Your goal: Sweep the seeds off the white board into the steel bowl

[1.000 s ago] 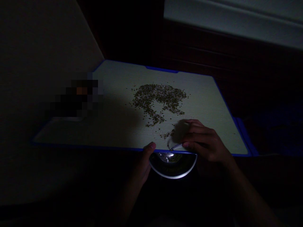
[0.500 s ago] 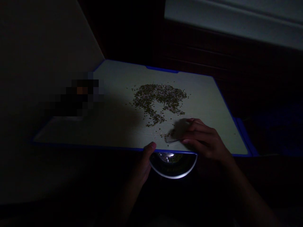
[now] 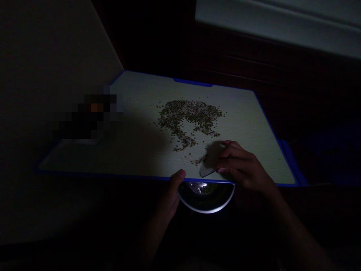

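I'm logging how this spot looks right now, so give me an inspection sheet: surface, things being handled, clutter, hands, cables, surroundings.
Surface: pale board with a blue edge.
Things: small dark grains scattered mid-board; thin strip near the front edge; bowl partly hidden below that edge, grains inside.
Clutter: blurred-out patch at the board's left; contents cannot be told.
Left hand: beside the bowl, thumb at the board's edge; grip unclear.
Right hand: pinching the strip.
Cables: nothing seen, though much is dark.
Surroundings: dim; pale ledge beyond.
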Available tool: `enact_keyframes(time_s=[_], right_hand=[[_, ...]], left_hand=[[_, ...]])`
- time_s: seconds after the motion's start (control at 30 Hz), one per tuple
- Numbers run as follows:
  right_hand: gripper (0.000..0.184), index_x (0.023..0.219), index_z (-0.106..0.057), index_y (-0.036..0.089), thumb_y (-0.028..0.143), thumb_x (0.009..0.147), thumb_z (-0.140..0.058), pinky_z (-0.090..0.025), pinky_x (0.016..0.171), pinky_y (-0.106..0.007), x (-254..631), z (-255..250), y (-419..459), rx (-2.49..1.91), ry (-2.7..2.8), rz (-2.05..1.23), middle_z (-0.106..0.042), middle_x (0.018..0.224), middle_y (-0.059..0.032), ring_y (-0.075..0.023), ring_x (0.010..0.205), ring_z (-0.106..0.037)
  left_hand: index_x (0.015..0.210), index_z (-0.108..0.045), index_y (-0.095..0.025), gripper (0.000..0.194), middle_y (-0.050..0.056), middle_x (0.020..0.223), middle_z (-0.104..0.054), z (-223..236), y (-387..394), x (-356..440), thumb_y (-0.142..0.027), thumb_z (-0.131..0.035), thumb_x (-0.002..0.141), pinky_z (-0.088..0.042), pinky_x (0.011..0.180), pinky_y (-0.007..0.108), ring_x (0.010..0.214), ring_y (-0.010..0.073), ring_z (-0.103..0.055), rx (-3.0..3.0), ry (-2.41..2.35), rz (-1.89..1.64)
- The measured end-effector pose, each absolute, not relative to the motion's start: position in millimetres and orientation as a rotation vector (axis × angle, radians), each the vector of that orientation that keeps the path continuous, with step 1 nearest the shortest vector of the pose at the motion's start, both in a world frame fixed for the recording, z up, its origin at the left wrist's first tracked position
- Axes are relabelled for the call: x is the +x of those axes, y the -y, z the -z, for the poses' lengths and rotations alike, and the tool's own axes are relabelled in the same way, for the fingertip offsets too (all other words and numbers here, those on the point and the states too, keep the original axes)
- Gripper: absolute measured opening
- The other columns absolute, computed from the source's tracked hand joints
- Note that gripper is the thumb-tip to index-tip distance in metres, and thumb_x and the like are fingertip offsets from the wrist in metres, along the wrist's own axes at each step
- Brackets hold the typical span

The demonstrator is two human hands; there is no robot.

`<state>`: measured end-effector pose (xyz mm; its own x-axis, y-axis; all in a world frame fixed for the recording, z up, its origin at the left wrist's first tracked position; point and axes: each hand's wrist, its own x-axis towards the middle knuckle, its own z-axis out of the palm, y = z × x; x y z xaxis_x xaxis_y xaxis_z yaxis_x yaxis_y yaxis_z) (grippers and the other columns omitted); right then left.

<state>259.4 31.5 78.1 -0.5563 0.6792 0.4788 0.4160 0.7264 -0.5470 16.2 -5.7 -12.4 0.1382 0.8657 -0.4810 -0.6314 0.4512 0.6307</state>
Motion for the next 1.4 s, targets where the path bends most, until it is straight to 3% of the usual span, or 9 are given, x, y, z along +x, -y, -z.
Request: enact_keyframes(time_s=[0.27,0.7,0.8,0.97,1.13,1.23,1.4], right_hand=[[0.011,0.102,-0.079,0.028,0.026,0.101,-0.068,-0.047,0.118,-0.06,255.4,-83.5,-27.7,-0.841,2.198,-0.522,-0.075,0.089,-0.0002,-0.0221,0.089,-0.073],[0.007,0.1,-0.081,0.027,0.024,0.097,-0.075,-0.051,0.115,-0.061,254.7,-83.5,-25.5,-0.806,2.152,-0.565,-0.079,0.089,-0.0002,-0.022,0.088,-0.075],[0.012,0.103,-0.081,0.029,0.022,0.097,-0.073,-0.053,0.111,-0.06,255.0,-82.0,-25.6,-0.868,2.102,-0.49,-0.078,0.086,0.0008,-0.0218,0.084,-0.074],[0.017,0.107,-0.082,0.029,0.021,0.097,-0.07,-0.056,0.103,-0.055,255.5,-79.9,-27.2,-1.015,2.037,-0.31,-0.078,0.087,-0.0013,-0.0236,0.09,-0.072],[0.015,0.107,-0.081,0.027,0.021,0.097,-0.071,-0.053,0.109,-0.056,255.9,-79.6,-27.4,-0.986,2.117,-0.307,-0.08,0.092,-0.0025,-0.0254,0.098,-0.075],[0.014,0.104,-0.08,0.027,0.021,0.097,-0.071,-0.054,0.107,-0.055,257.3,-77.6,-27.6,-1.015,2.091,-0.271,-0.077,0.086,-0.0008,-0.0236,0.09,-0.074],[0.013,0.106,-0.08,0.029,0.023,0.098,-0.071,-0.055,0.094,-0.05,259.4,-74.3,-30.2,-1.117,1.989,-0.197,-0.075,0.089,-0.0013,-0.0219,0.084,-0.069]], left_hand=[[0.109,-0.081,-0.015,0.044,0.016,0.119,-0.085,8.2,4.5,16.1,-0.045,-0.09,0.078,-0.047,0.121,0.051,0.138,0.0413,-0.066,0.285,-0.971,-1.1],[0.108,-0.082,-0.015,0.043,0.014,0.112,-0.087,9.1,4.6,16.3,-0.046,-0.089,0.078,-0.052,0.115,0.049,0.13,0.0388,-0.071,0.302,-0.958,-1.094],[0.101,-0.082,-0.016,0.04,0.014,0.11,-0.087,11.2,4.7,16.3,-0.046,-0.09,0.077,-0.051,0.116,0.049,0.13,0.0395,-0.071,0.303,-0.987,-1.105],[0.111,-0.081,-0.017,0.046,0.012,0.114,-0.087,14.5,5.1,16.0,-0.047,-0.089,0.078,-0.05,0.118,0.049,0.133,0.0379,-0.07,0.284,-1.014,-1.108],[0.105,-0.082,-0.019,0.042,0.011,0.114,-0.087,12.6,5.0,16.0,-0.047,-0.092,0.075,-0.049,0.119,0.05,0.136,0.0404,-0.067,0.297,-1.011,-1.115],[0.1,-0.083,-0.018,0.043,0.014,0.113,-0.087,10.4,5.2,15.9,-0.05,-0.093,0.073,-0.05,0.119,0.051,0.135,0.0428,-0.068,0.295,-1.008,-1.096],[0.115,-0.081,-0.018,0.051,0.012,0.116,-0.086,5.8,5.0,16.9,-0.047,-0.092,0.075,-0.047,0.121,0.049,0.142,0.0388,-0.062,0.286,-1.009,-1.111]])
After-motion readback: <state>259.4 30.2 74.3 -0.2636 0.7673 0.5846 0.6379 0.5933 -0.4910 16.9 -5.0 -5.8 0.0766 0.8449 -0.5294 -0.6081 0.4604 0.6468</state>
